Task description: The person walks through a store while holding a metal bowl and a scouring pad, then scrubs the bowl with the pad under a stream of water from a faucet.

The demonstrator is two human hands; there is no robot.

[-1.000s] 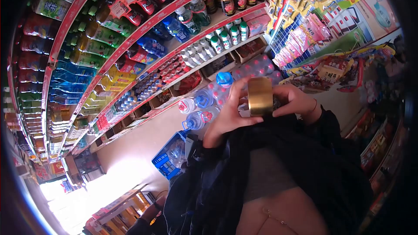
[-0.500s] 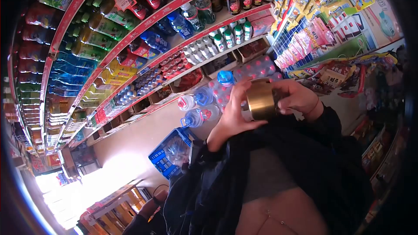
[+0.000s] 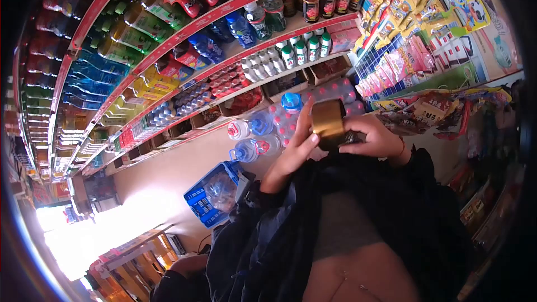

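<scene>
One view only, head camera, looking down past the chest.

Both hands meet at picture centre on a gold can [image 3: 328, 118], held in the air in front of a dark jacket [image 3: 358, 190], well above the floor [image 3: 162, 184].

- The left hand [image 3: 296, 148] comes in from 7 o'clock of the can. Its fingers lie long and nearly straight up the can's left wall, and the thumb presses on the lower edge.
- The right hand [image 3: 376, 137] sits at 4 o'clock of the can, fingers curled round the right side and underside. What lies beneath the palm is hidden.
- The can is tilted, with its top leaning toward 11 o'clock.

Handling, as a judgement:
- The wall is glossy and metal-looking, so probably stiff and a little slippery.
- Weight cannot be read from here.
- The best hold is round the side wall, thumb opposite fingers, clear of the rims.

Surroundings:
- Large water bottles [image 3: 290, 102] with blue caps stand just beyond the can at 10 o'clock.
- A blue basket [image 3: 208, 204] sits on the floor at 8 o'clock.
- Drink shelves [image 3: 168, 50] fill 9 to 12 o'clock.
- Hanging snack packets [image 3: 403, 11] are at 1 o'clock.
</scene>
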